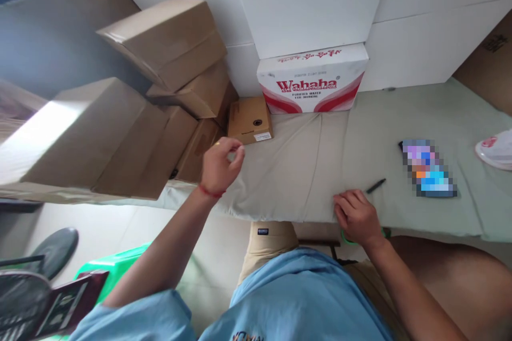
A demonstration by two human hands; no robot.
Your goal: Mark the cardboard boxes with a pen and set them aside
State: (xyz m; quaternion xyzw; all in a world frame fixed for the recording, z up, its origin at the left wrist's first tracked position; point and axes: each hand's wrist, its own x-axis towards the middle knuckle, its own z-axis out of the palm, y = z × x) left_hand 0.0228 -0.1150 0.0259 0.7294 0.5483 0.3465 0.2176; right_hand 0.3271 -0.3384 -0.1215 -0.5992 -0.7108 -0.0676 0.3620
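My left hand is raised over the cloth-covered table, fingers curled in a pinch on something small that I cannot make out, just in front of a small brown cardboard box. A red string circles that wrist. My right hand rests on the table's near edge with its fingers curled down against the cloth, holding nothing that I can see. A black pen lies just beyond it.
Large brown cartons are stacked on the left. A white Wahaha water carton stands against the white wall. A blurred-out flat object and a white plastic bag lie on the right. A green stool is below left.
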